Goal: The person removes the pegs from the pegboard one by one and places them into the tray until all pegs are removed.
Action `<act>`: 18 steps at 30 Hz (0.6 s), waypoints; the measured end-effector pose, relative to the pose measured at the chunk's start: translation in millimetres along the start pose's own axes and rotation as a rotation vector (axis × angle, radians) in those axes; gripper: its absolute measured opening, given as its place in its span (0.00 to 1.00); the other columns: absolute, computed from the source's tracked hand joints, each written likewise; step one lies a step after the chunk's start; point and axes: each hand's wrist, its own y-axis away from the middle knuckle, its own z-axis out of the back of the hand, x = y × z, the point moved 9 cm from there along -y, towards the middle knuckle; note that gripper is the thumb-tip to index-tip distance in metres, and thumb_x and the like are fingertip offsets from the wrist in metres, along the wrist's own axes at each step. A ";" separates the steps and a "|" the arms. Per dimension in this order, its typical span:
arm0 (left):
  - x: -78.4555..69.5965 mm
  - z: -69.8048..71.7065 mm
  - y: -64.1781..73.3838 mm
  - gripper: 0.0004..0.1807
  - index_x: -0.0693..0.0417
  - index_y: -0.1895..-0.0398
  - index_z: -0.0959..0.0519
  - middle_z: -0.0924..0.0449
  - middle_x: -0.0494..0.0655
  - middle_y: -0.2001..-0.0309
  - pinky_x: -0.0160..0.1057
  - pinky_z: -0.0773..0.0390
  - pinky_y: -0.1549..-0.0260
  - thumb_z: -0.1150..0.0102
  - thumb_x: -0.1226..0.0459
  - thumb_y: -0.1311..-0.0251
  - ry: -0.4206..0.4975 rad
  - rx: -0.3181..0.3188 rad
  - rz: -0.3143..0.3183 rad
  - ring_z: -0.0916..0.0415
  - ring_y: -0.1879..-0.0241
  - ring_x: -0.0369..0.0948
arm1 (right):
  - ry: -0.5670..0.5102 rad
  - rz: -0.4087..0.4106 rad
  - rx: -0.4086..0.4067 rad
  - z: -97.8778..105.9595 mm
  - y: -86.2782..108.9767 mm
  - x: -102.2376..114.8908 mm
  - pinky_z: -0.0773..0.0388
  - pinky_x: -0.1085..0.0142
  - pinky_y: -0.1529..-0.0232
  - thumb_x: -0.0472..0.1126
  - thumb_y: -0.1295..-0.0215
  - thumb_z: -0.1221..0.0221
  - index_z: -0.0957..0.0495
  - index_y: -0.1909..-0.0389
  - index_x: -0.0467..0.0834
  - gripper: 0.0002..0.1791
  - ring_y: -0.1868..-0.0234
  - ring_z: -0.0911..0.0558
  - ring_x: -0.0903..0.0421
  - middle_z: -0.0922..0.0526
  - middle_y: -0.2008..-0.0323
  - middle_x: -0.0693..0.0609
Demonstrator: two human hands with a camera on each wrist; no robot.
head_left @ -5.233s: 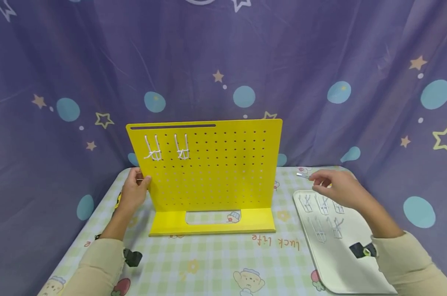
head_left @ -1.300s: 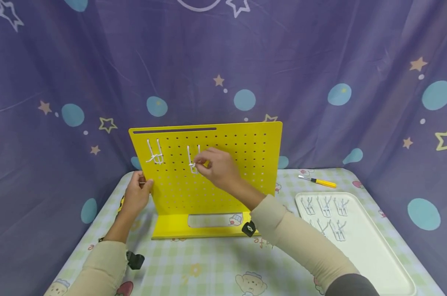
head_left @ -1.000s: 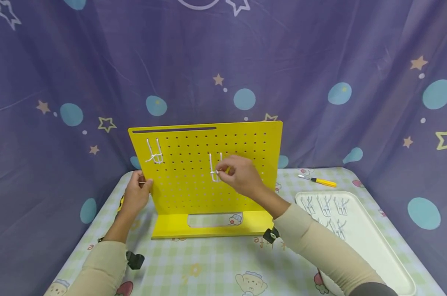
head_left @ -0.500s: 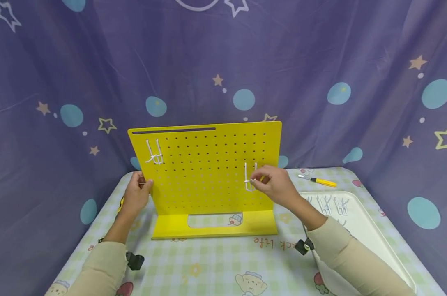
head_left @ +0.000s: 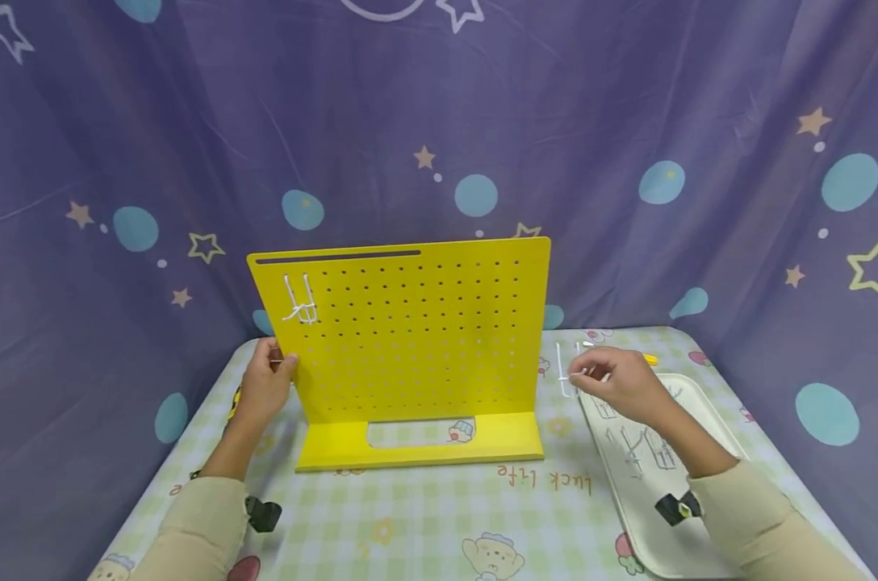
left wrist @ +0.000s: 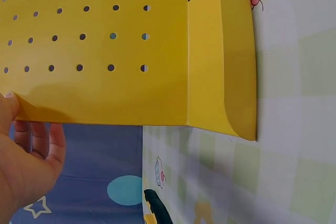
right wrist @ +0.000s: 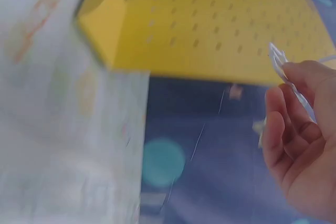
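A yellow pegboard (head_left: 410, 347) stands upright on its base. My left hand (head_left: 263, 386) grips its left edge; in the left wrist view the thumb (left wrist: 7, 109) lies on the front, fingers behind. One white wire pegboard hook (head_left: 307, 311) hangs near the board's upper left corner. To the right of the board, my right hand (head_left: 620, 381) pinches another white wire pegboard hook (head_left: 560, 368), held off the board. In the right wrist view that hook (right wrist: 278, 62) shows between thumb and forefinger, partly hidden by the hand.
A cream tray (head_left: 671, 516) on the right holds several wire hooks (head_left: 660, 449), partly under the right arm. Behind the right hand lies a screwdriver (head_left: 650, 360) with a yellow handle. A black-and-yellow item (left wrist: 157, 208) lies beyond the board's left side.
The right hand has put down the screwdriver and taken the second hook off the board. It has carried that hook rightward, past the board's right edge. The left hand stays on the board.
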 end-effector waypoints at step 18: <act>-0.4 -1.3 -0.7 0.19 0.58 0.36 0.37 0.28 0.59 0.43 0.27 0.25 0.64 0.57 0.56 0.20 -0.003 0.025 -0.008 0.26 0.54 0.41 | 0.084 -0.239 0.041 58.8 79.4 -115.1 0.23 0.67 0.77 0.38 0.33 0.35 0.17 0.60 0.44 0.03 0.75 0.20 0.63 0.12 0.68 0.46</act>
